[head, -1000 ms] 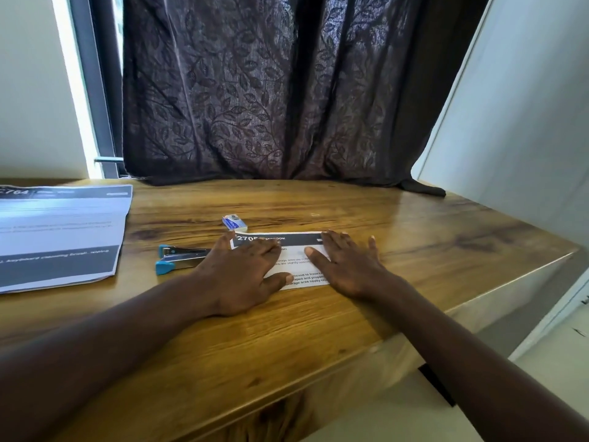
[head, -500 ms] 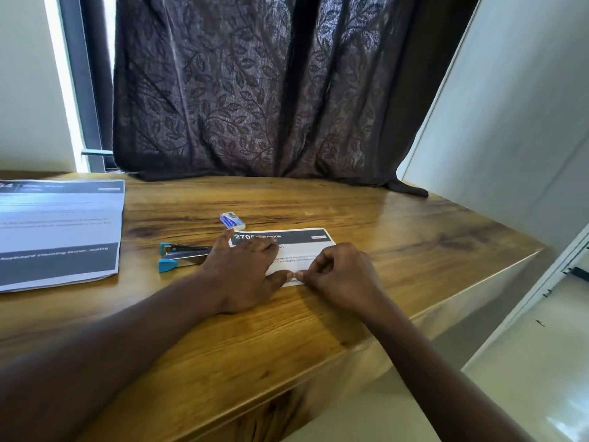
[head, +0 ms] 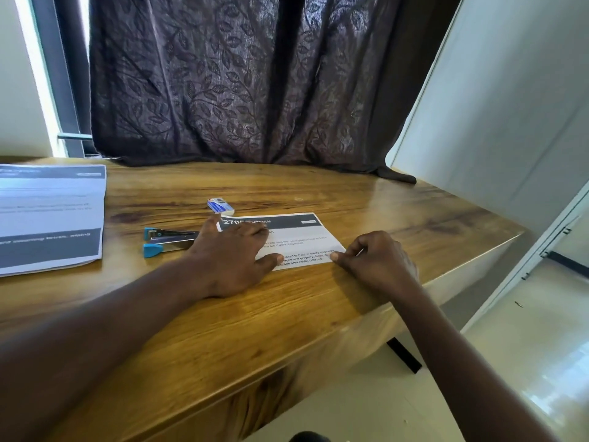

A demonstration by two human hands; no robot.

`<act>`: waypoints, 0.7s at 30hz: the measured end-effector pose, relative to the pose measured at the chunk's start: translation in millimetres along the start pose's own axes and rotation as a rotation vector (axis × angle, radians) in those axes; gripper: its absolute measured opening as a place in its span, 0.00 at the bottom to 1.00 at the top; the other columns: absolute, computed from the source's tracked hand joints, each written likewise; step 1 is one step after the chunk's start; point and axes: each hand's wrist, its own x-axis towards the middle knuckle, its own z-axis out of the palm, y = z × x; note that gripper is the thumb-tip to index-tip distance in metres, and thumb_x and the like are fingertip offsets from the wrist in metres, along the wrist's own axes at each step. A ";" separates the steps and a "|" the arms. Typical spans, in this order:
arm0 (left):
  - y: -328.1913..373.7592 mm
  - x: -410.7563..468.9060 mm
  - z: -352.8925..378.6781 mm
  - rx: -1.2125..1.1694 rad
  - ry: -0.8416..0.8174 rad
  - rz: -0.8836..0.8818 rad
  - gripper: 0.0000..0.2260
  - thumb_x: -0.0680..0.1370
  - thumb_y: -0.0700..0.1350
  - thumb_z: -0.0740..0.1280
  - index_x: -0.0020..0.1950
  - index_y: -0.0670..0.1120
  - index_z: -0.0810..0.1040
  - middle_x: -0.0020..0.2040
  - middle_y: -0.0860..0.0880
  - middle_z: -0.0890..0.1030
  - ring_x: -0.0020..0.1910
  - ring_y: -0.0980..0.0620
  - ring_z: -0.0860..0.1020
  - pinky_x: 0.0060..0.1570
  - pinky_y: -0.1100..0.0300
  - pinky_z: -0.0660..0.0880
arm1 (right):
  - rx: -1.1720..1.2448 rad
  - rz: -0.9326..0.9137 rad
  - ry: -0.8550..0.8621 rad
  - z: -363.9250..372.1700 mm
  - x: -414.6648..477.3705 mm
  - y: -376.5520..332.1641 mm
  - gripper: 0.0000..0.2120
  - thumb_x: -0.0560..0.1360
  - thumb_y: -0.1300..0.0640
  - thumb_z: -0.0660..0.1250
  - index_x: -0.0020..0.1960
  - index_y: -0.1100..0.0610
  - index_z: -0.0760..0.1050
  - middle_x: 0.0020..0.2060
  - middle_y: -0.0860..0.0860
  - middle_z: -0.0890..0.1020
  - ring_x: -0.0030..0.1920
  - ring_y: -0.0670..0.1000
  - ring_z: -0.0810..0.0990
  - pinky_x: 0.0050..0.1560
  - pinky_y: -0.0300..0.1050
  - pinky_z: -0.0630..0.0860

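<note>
Dark leafy curtain behind wooden desk

Two printed sheets: one folded sheet just right of the stapler, one larger sheet well to its left. One stapler; one small box just beyond it. Two hands, the left hand touching the stapler and the right hand farther right; one table; one curtain behind.
</note>
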 end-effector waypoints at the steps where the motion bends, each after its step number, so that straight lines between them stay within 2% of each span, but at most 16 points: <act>1: 0.1 0.0 0.1 0.001 -0.001 -0.001 0.32 0.83 0.66 0.45 0.84 0.53 0.51 0.84 0.55 0.52 0.82 0.53 0.53 0.80 0.38 0.43 | 0.000 0.023 0.008 -0.7 3.5 3.2 0.18 0.67 0.33 0.74 0.41 0.47 0.80 0.41 0.41 0.81 0.47 0.49 0.80 0.45 0.46 0.71; 4: 0.2 0.6 0.6 0.001 0.002 0.001 0.32 0.83 0.67 0.45 0.84 0.53 0.50 0.84 0.55 0.52 0.82 0.53 0.53 0.79 0.39 0.44 | -0.005 0.103 0.057 -6.6 12.6 18.3 0.15 0.69 0.36 0.75 0.41 0.47 0.80 0.43 0.43 0.82 0.49 0.50 0.79 0.47 0.48 0.70; 7: -0.1 1.4 1.1 0.006 -0.002 0.000 0.33 0.82 0.67 0.45 0.84 0.53 0.50 0.84 0.55 0.52 0.82 0.52 0.53 0.79 0.38 0.44 | -0.037 0.108 0.093 -11.5 16.5 25.3 0.13 0.70 0.39 0.76 0.39 0.48 0.79 0.42 0.44 0.82 0.47 0.51 0.79 0.46 0.49 0.72; 10: 0.2 2.0 1.6 0.003 0.004 -0.001 0.33 0.83 0.67 0.46 0.84 0.53 0.50 0.84 0.55 0.52 0.82 0.52 0.53 0.79 0.38 0.44 | 0.048 0.011 0.130 -5.6 20.8 10.0 0.14 0.70 0.41 0.75 0.37 0.50 0.78 0.36 0.44 0.82 0.44 0.50 0.82 0.45 0.47 0.77; 13: 0.1 2.1 0.9 -0.007 0.012 -0.006 0.33 0.83 0.67 0.47 0.84 0.53 0.52 0.84 0.54 0.53 0.82 0.52 0.54 0.79 0.38 0.44 | 0.170 -0.166 0.103 11.3 18.9 -25.5 0.15 0.73 0.41 0.72 0.37 0.50 0.77 0.34 0.44 0.81 0.40 0.47 0.80 0.40 0.43 0.72; 16: 0.9 2.0 0.2 -0.013 0.018 -0.018 0.33 0.82 0.68 0.48 0.83 0.53 0.54 0.84 0.54 0.55 0.82 0.51 0.56 0.80 0.38 0.43 | 0.151 -0.310 -0.015 31.2 13.5 -56.9 0.13 0.75 0.38 0.69 0.47 0.47 0.79 0.40 0.43 0.82 0.42 0.46 0.81 0.40 0.43 0.73; 19: 4.5 2.0 1.5 -0.041 0.055 -0.040 0.36 0.79 0.71 0.48 0.82 0.53 0.58 0.83 0.54 0.59 0.81 0.51 0.58 0.79 0.36 0.43 | -0.032 -0.350 -0.057 44.6 14.1 -70.9 0.20 0.77 0.34 0.64 0.64 0.44 0.79 0.55 0.47 0.84 0.56 0.51 0.80 0.47 0.45 0.69; 21: 8.3 3.6 1.5 -0.053 0.059 -0.057 0.36 0.79 0.72 0.48 0.81 0.53 0.59 0.82 0.53 0.61 0.81 0.50 0.59 0.78 0.34 0.42 | -0.074 -0.346 -0.035 46.9 16.2 -72.6 0.22 0.79 0.34 0.62 0.68 0.43 0.77 0.60 0.49 0.82 0.60 0.53 0.79 0.49 0.45 0.66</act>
